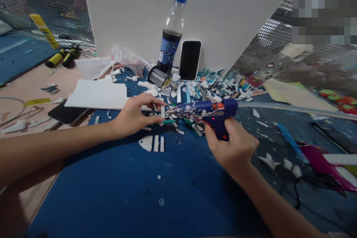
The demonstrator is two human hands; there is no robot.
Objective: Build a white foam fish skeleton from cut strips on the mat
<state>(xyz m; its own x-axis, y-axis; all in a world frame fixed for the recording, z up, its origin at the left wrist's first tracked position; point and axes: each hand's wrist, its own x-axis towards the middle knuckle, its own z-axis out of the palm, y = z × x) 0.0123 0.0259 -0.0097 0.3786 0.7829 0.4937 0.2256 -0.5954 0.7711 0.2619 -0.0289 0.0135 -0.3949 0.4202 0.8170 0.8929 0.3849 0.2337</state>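
My right hand [234, 147] is wrapped round the grip of a blue hot glue gun [206, 109], whose red light glows and whose nozzle points left. A long translucent glue stick [279, 107] runs out of its back. Thumb and fingers of my left hand [139, 113] pinch a small white strip [163, 112] right at the nozzle; whether they touch I cannot tell. A green pointed thing [169, 121] shows by my left thumb. Below lie a white fish-head piece [146, 143] with a black dot and several white strips [158, 144], in a row on the blue mat [134, 189].
Behind my hands a cola bottle [170, 37], a silver spool [159, 77] and a phone [190, 60] stand among foam scraps [214, 83]. A white board [134, 15] rises behind. White sheets [97, 94] lie left; a black cable [298, 191] curls at right.
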